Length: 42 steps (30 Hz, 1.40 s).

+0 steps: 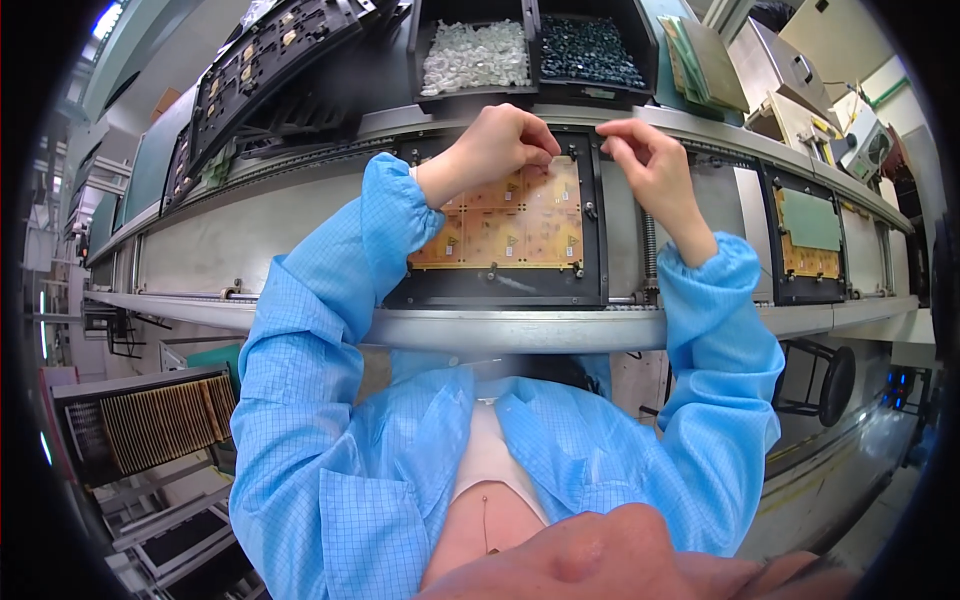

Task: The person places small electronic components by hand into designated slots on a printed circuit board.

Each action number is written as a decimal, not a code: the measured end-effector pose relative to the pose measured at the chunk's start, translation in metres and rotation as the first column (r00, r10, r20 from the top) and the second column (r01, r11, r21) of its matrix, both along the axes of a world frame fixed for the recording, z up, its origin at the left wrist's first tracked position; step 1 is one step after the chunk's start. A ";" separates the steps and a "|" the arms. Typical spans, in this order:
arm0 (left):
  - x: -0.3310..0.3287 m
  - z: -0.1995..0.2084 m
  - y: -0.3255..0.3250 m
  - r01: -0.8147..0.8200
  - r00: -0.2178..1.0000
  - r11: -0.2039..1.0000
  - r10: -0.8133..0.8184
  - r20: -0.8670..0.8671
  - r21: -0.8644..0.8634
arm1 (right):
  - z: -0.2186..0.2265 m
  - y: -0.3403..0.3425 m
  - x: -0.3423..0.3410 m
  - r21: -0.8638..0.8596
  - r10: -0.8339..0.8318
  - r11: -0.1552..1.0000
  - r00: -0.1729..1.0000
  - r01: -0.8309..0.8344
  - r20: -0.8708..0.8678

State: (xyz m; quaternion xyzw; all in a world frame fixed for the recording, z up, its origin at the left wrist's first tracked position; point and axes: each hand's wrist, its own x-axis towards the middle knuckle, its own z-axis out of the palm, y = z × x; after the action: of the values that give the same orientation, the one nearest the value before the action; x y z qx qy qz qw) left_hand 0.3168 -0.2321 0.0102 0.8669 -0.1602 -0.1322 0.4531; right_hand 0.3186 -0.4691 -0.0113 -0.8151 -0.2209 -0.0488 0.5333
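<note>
A yellow-orange panel of circuit boards (490, 235) lies in a black frame (594, 250) on the conveyor in front of me. Over the panel's upper part is my left hand (495, 145), its fingers bent downward and drawn together at the panel's far edge. Anything between those fingertips is hidden or too small to name. My right hand (655, 175) hovers just right of the frame. Its thumb and forefinger curve toward each other with a small gap, and I see nothing between them. Blue checked sleeves cover both forearms.
Beyond the conveyor rail (500, 328) stand a black bin of clear pieces (475, 58) and a black bin of dark pieces (590, 52). Black frames (260, 75) are stacked at far left. Another framed board (808, 225) sits right. A rack of boards (160, 425) stands lower left.
</note>
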 end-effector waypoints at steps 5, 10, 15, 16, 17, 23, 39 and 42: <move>-0.001 -0.009 -0.008 -0.011 0.945 0.986 -0.044 0.323 0.169 | -0.014 -0.013 -0.015 0.089 -0.016 0.996 0.987 0.031 -0.163; -0.001 -0.009 -0.014 -0.098 0.953 0.983 0.047 0.301 0.156 | -0.002 -0.013 -0.013 0.086 -0.041 0.995 0.986 0.056 -0.161; 0.005 -0.009 -0.018 -0.104 0.960 0.967 0.036 0.279 0.231 | 0.001 -0.010 -0.016 0.038 -0.046 0.998 0.994 0.050 -0.097; 0.006 -0.008 -0.019 -0.101 0.963 0.966 0.034 0.269 0.238 | 0.001 -0.010 -0.016 0.030 -0.047 0.998 0.996 0.049 -0.082; 0.008 -0.008 -0.019 -0.098 0.966 0.964 0.032 0.257 0.246 | 0.001 -0.010 -0.016 0.032 -0.047 0.998 0.995 0.050 -0.087; 0.013 -0.008 -0.018 -0.076 0.976 0.956 0.013 0.217 0.285 | 0.000 -0.010 -0.016 0.007 -0.056 0.998 0.997 0.057 -0.048; 0.001 -0.021 -0.023 -0.147 0.862 0.950 -0.014 0.507 0.276 | 0.002 -0.008 -0.016 -0.022 -0.060 0.998 0.998 0.060 -0.036; 0.000 -0.022 -0.021 -0.169 0.796 0.939 -0.050 0.603 0.301 | 0.006 -0.006 -0.015 -0.020 -0.061 0.998 0.998 0.061 -0.022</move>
State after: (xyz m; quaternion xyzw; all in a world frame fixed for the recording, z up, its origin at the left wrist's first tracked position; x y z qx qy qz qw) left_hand 0.3166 -0.2526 -0.0118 0.9331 -0.2425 0.1389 0.2262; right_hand 0.3040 -0.4749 -0.0051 -0.8271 -0.1904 -0.0536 0.5261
